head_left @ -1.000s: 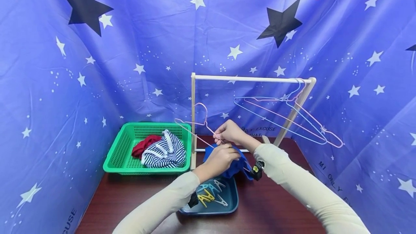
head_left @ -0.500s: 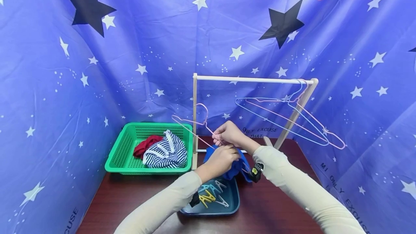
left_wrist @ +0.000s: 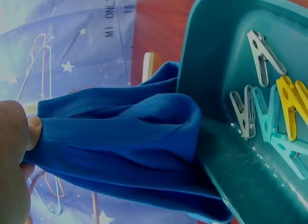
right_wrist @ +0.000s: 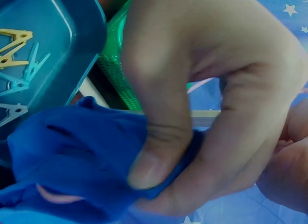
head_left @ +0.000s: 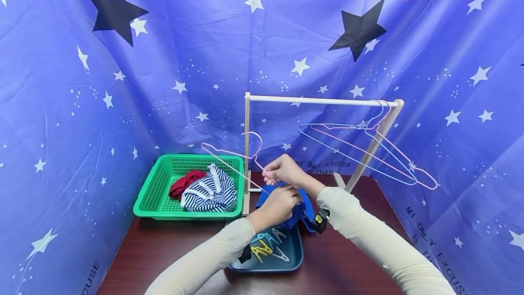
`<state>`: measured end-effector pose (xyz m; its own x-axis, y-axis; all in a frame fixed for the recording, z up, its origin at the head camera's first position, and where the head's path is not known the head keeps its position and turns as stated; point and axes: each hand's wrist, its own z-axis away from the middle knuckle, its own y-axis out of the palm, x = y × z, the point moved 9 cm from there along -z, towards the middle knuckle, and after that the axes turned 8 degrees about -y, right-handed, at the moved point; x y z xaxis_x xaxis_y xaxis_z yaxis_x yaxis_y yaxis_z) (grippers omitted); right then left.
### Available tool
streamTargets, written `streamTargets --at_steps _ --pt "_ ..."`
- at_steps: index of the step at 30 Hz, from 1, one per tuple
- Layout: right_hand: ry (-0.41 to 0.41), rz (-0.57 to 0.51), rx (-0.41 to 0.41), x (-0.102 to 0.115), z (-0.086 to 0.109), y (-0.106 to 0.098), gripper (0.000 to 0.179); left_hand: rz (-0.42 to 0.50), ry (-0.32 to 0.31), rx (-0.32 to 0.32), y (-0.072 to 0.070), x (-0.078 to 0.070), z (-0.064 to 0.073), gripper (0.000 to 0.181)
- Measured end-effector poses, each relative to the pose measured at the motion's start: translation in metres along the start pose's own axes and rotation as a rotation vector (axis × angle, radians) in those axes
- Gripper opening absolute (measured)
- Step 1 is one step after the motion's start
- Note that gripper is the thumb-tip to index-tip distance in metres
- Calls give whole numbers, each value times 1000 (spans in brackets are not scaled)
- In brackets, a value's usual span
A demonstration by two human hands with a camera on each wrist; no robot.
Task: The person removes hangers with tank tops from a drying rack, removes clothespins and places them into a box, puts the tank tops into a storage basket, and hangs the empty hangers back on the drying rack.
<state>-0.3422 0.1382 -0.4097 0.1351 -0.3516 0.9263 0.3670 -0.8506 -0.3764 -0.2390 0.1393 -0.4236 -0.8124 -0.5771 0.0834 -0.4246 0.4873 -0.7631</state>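
Blue garment hangs bunched behind the tray, from my left hand, which pinches its edge. In the left wrist view, my left hand grips the folded cloth at the left border. My right hand pinches the sloping arm of a pink hanger, just above the garment. The hanger's hook and left end are bare, while a pink curved end pokes from the cloth in the right wrist view. There, my left thumb presses the fabric, and my right hand shows at the right border.
A teal tray with several clothespins sits below my hands. At left, a green basket holds red and striped clothing. Behind stands a rack; a blue hanger and another pink hanger hang at its right.
The pink hanger's bare left end has swung left and slightly up, and my right hand has shifted a little left with it. My left hand keeps its pinch on the garment.
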Motion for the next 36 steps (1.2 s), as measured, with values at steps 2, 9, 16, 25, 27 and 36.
streamTargets --at_steps 2,9,16,25,27,36 --pt "-37 -29 0 6 -1 1 15 -7 12 13 4 -4 1 18" --pt "-196 -98 -42 39 -6 -4 20 -73 56 75 14 -15 5 12" --pt "-285 -41 -98 64 1 -18 18 -71 56 141 21 -13 8 4" --pt "-371 175 -113 69 24 -39 15 -83 -23 213 16 11 12 8" --pt "-394 228 -122 65 29 -45 14 -79 -55 225 13 18 12 7" --pt "-346 274 -207 35 51 -79 13 -94 -220 244 -3 57 10 11"
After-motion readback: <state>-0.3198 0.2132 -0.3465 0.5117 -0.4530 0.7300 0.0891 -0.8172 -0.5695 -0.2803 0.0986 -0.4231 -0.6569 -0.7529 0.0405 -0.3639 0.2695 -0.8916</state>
